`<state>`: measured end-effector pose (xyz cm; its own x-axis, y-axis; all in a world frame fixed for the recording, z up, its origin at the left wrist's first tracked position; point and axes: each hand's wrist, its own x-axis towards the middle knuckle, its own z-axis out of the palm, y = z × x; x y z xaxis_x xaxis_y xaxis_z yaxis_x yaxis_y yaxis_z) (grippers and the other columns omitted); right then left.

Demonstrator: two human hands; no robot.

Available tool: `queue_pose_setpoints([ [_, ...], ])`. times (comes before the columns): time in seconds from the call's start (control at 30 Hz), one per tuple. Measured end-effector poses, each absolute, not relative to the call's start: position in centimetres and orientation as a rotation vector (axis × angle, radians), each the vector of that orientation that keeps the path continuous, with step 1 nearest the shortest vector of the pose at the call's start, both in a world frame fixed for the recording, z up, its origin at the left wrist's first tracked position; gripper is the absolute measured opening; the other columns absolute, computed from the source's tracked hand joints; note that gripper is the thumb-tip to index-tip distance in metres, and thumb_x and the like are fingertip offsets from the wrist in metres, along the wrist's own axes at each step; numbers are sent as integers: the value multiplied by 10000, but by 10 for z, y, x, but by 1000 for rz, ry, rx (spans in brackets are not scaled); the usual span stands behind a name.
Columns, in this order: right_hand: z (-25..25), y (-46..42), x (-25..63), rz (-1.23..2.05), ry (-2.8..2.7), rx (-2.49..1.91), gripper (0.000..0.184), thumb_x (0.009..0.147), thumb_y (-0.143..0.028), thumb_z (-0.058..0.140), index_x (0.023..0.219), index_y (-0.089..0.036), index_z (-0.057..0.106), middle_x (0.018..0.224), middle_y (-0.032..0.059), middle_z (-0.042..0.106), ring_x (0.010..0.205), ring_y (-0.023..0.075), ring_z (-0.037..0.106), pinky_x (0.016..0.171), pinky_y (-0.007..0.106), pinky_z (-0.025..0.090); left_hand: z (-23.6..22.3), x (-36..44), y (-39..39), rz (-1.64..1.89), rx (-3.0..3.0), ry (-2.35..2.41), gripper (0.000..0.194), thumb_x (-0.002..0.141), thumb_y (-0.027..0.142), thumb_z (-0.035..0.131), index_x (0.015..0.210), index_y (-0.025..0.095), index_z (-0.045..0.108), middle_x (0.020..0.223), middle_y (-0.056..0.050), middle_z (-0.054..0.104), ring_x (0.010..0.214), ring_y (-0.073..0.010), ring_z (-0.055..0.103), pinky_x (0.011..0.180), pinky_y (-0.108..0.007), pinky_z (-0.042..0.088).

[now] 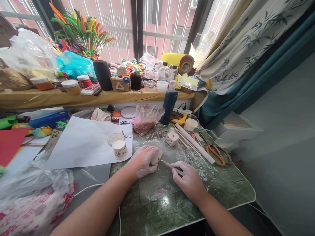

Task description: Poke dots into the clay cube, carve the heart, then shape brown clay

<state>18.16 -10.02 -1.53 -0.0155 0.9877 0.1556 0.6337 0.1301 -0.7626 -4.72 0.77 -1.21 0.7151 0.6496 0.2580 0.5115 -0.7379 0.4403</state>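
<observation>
L hand (pixel 145 162) bent over, fingers curled round small pale rounded lump (pixel 156 158), held above green marbled tabletop (pixel 228 185). R hand (pixel 187 178) grips slim grey stick-like tool (pixel 169 165) approx. pen-style, tip at lump's edge. Forearms angle inward from bottom. Pale dotted cube (pixel 172 139) nearby, beyond hands.

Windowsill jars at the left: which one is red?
The red jar, standing to the right of the orange jar and the yellow-brown jar. All three have pale lids; only its side is red.
</observation>
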Motion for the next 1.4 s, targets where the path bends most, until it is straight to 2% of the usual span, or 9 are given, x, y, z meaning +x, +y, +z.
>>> queue_pose_setpoints([
  [0.1, -16, -100, 181, 692, -1783, -1533, 202, 889, -267, 581, 1007, -242, 743, 953, 50, 780, 887, 233, 745, 806, 338, 597, -12, -48, 8, 567, 2582, 891, 566, 750, 194, 694, 1299, 236, 566, 1302, -92, 666, 1178, -313, 601, 1061, -475, 467],
  [0.23, -18, -99, 182, 674, -1634, -1611, 234, 915, -273, 547, 1066, -230, 720, 1003, 73, 780, 931, 248, 753, 822, 358, 605, -11, -50, 7, 609, 2562, 877, 573, 780, 204, 687, 1333, 244, 546, 1316, -91, 657, 1210, -306, 591, 1083, -468, 459],
  [0.37, -19, -98, 182, 711, -1799, -1521, 203, 884, -251, 587, 1022, -248, 737, 968, 46, 776, 906, 236, 742, 833, 353, 586, -9, -50, 7, 578, 2570, 876, 577, 768, 199, 693, 1326, 231, 550, 1312, -96, 658, 1199, -314, 590, 1081, -476, 457],
  [0.83, -22, -96, 185, 748, -1487, -1639, 242, 920, -308, 560, 1088, -209, 704, 1032, 81, 765, 965, 255, 740, 873, 375, 579, -9, -50, 8, 572, 2574, 864, 565, 781, 199, 679, 1330, 227, 546, 1302, -96, 658, 1194, -310, 587, 1074, -472, 458],
  [1.07, -16, -97, 181, 796, -1726, -1613, 229, 910, -284, 554, 1058, -234, 720, 1009, 55, 767, 951, 248, 729, 863, 364, 557, -7, -50, 8, 595, 2570, 858, 521, 796, 196, 669, 1305, 216, 558, 1304, -94, 660, 1170, -298, 590, 1064, -458, 461],
  [1.23, -19, -96, 181, 725, -1562, -1666, 253, 917, -296, 545, 1085, -221, 718, 1043, 72, 768, 987, 255, 731, 881, 368, 562, -8, -50, 9, 593, 2569, 844, 559, 776, 187, 677, 1318, 231, 546, 1319, -80, 658, 1169, -289, 594, 1071, -453, 460],
  [1.4, -18, -95, 182, 806, -1737, -1537, 220, 883, -256, 582, 1029, -237, 746, 987, 48, 779, 918, 238, 737, 859, 353, 563, -10, -50, 10, 595, 2579, 839, 566, 771, 186, 679, 1319, 225, 547, 1330, -85, 653, 1189, -296, 587, 1075, -452, 457],
])
